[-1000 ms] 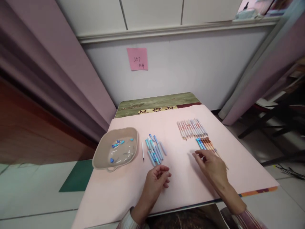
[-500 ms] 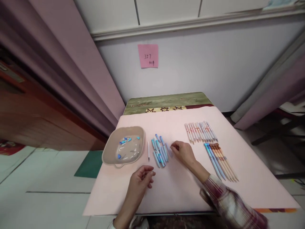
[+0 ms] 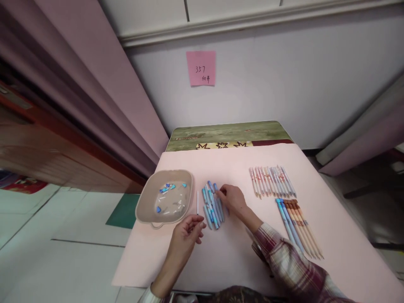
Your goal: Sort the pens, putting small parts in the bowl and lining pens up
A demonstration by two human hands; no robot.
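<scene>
In the head view, a small pile of blue pen parts [image 3: 211, 206], barrels and pens lying roughly side by side, is on the pink-covered table. My right hand [image 3: 232, 198] reaches over the pile's right side, thumb and forefinger closed at the upper end of a blue pen barrel [image 3: 216, 187]; the hand hides part of it. Left of the pile lies a thin white refill [image 3: 198, 200] with a dark tip. My left hand [image 3: 188, 232] hovers just below the refill, fingers loosely curled and apart, with nothing visible in them.
A beige plastic basin [image 3: 147, 198] on the left holds small blue pieces and clear bits. To the right are a row of slim patterned pens [image 3: 272, 181] and, nearer, a row of blue and tan pens [image 3: 299, 227]. A pink note [image 3: 201, 68] hangs on the wall.
My right hand has shifted left onto the upper right of the pen pile. My left hand has barely moved relative to the table. The camera view has tilted slightly.
</scene>
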